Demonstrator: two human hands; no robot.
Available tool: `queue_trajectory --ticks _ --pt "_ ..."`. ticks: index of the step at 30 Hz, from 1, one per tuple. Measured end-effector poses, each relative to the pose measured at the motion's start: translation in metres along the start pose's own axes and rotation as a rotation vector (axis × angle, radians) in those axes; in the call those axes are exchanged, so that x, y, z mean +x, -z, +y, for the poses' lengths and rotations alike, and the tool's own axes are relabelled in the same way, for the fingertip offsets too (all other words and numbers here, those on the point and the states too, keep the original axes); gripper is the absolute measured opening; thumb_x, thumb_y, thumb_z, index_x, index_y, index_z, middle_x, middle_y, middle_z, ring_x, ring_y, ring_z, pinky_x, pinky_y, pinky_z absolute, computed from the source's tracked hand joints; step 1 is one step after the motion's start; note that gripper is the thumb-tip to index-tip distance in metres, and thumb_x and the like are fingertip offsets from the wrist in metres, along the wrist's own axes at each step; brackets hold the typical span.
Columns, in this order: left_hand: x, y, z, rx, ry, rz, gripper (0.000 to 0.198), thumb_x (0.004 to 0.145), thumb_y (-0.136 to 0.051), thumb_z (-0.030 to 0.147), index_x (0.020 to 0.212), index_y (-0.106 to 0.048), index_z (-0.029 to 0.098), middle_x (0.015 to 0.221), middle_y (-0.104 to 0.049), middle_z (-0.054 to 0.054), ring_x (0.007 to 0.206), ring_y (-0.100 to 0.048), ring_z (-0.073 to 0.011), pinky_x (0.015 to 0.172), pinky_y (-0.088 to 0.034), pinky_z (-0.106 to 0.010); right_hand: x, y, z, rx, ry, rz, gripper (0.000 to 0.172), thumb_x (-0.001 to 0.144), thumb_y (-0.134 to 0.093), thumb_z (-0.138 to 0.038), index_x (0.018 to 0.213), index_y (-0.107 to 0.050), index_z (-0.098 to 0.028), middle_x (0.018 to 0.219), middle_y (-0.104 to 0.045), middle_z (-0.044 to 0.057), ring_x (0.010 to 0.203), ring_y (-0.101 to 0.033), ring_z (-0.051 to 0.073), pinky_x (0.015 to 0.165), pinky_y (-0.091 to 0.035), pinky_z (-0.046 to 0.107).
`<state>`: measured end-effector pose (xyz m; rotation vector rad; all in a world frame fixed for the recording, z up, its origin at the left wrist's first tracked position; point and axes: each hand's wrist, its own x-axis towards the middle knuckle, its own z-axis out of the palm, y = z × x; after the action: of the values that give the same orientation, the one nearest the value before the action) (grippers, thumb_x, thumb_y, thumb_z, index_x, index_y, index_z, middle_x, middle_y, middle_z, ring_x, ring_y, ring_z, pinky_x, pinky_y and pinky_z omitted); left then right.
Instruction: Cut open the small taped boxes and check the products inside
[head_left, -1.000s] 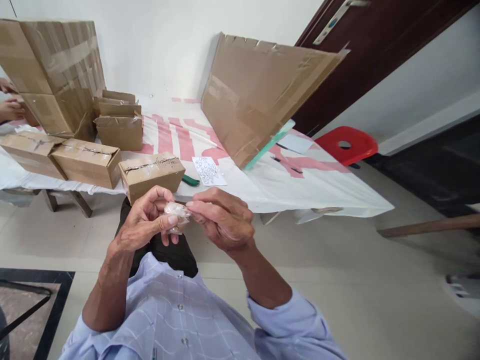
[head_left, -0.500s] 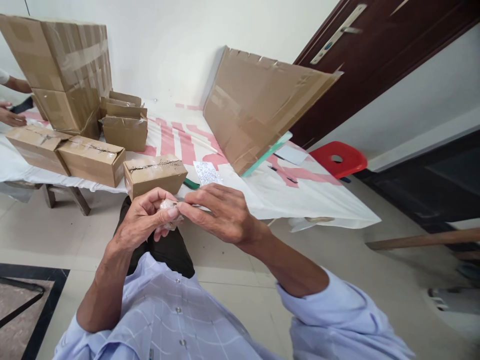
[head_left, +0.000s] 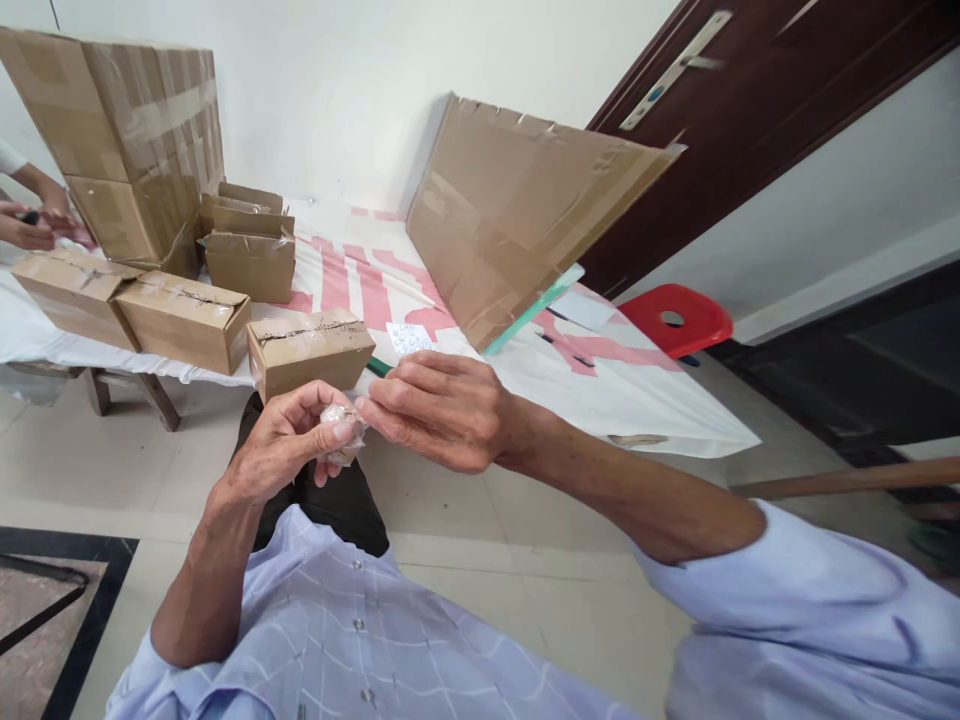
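My left hand [head_left: 274, 445] is closed around a small bundle wrapped in clear plastic [head_left: 349, 454], with the thumb pressed on its top. What lies inside the wrap is hard to make out. Beside it, my right hand [head_left: 442, 412] has its thumb and fingertips pinched together at the bundle's right edge. Whatever those fingertips grip is too small to tell. Just beyond both hands, a taped cardboard box [head_left: 311, 352] stands at the table's front edge. A green object [head_left: 378, 367] and a sheet of paper with marks [head_left: 409, 338] lie to its right, partly covered by my right hand.
Two closed boxes [head_left: 184, 318] sit left along the table [head_left: 480, 390], with open cartons [head_left: 251, 262] and a tall box stack [head_left: 142, 150] behind. A large cardboard sheet [head_left: 525, 210] leans at the wall. A red stool [head_left: 679, 318] stands right; another person's hands [head_left: 34, 222] work far left.
My right forearm has swung outward and up, and its hand sits slightly higher, covering more of the paper. The left hand stays nearly still. The other person's hands have come together.
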<state>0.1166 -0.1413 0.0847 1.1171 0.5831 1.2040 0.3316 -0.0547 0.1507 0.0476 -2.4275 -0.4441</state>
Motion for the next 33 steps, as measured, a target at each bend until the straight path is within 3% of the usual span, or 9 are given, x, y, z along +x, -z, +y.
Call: queue_trajectory --ticks 5,10,14,21,27,33 --pt "-0.002 0.001 -0.002 -0.048 0.009 -0.044 0.036 0.09 -0.091 0.044 0.095 -0.068 0.017 0.067 -0.068 0.002 0.05 -0.06 -0.0088 0.043 -0.049 -0.016 -0.006 0.003 0.001 0.022 0.041 -0.066 0.021 0.11 -0.062 -0.025 0.093 -0.073 -0.031 0.087 -0.074 -0.001 0.074 -0.064 0.015 0.064 -0.057 0.032" --pt "-0.003 0.001 -0.001 -0.043 0.006 -0.016 0.036 0.085 -0.096 0.043 0.092 -0.073 0.015 0.068 -0.07 0.0 0.054 -0.062 -0.0096 0.051 -0.052 -0.019 -0.01 0.003 0.001 0.077 0.058 -0.005 0.014 0.11 -0.064 -0.026 0.105 -0.075 -0.032 0.089 -0.074 -0.002 0.078 -0.065 0.015 0.066 -0.058 0.033" --pt "-0.005 0.001 0.002 -0.056 0.002 0.017 0.032 0.082 -0.098 0.037 0.088 -0.077 0.013 0.071 -0.071 -0.002 0.06 -0.064 -0.01 0.06 -0.057 -0.022 -0.01 0.005 0.001 0.121 -0.007 0.055 0.012 0.109 -0.068 -0.027 0.101 -0.076 -0.033 0.087 -0.074 -0.002 0.071 -0.063 0.015 0.062 -0.056 0.033" --pt "-0.009 0.0 0.007 0.003 -0.053 -0.042 0.029 0.084 -0.097 0.036 0.086 -0.077 0.014 0.075 -0.073 -0.005 0.062 -0.066 -0.0124 0.058 -0.056 -0.022 -0.014 0.002 0.006 0.141 -0.141 0.021 0.009 0.108 -0.07 -0.034 0.102 -0.078 -0.033 0.085 -0.076 -0.002 0.071 -0.066 0.016 0.066 -0.06 0.034" --pt "-0.006 -0.005 0.006 0.023 -0.223 0.043 0.027 0.079 -0.099 0.031 0.084 -0.076 0.016 0.092 -0.07 -0.005 0.069 -0.069 -0.013 0.052 -0.06 -0.021 -0.026 -0.033 0.0 0.096 -0.202 0.091 0.015 0.11 -0.064 -0.032 0.107 -0.079 -0.03 0.088 -0.079 0.002 0.076 -0.072 0.018 0.07 -0.064 0.034" --pt "0.0 0.0 0.0 0.024 -0.315 0.266 0.034 0.075 -0.101 0.034 0.082 -0.074 0.016 0.09 -0.066 0.0 0.059 -0.065 -0.0082 0.044 -0.058 -0.018 -0.02 -0.079 -0.044 0.254 -0.368 0.41 0.021 0.111 -0.056 -0.021 0.108 -0.077 -0.023 0.088 -0.078 0.006 0.075 -0.074 0.017 0.066 -0.06 0.029"
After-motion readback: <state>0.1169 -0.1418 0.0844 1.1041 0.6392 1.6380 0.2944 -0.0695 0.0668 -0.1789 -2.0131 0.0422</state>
